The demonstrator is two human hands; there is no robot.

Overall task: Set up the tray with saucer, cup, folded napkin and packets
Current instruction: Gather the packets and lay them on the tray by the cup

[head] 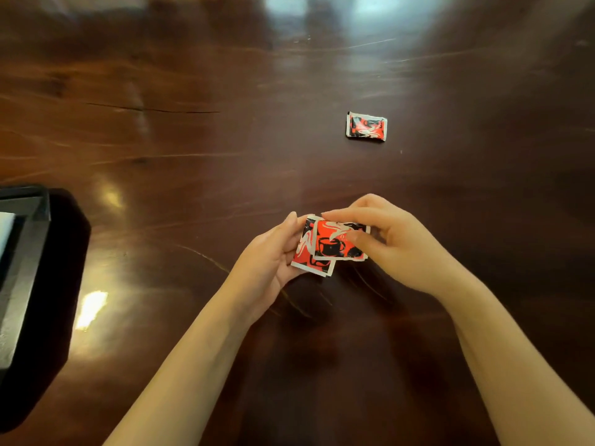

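Observation:
Two red, black and white coffee packets (328, 244) overlap between my hands, just above the dark wooden table (193, 156). My left hand (270, 255) holds the lower packet from the left. My right hand (392, 243) pinches the upper packet from the right. A third packet (366, 126) lies flat on the table farther away. The black tray (25, 259) shows only partly at the left edge, with something white (5, 230) inside it. Saucer and cup are out of view.
The glossy table surface reflects bright light patches near the tray and at the far edge. A thin crack (151, 109) runs across the wood at the upper left.

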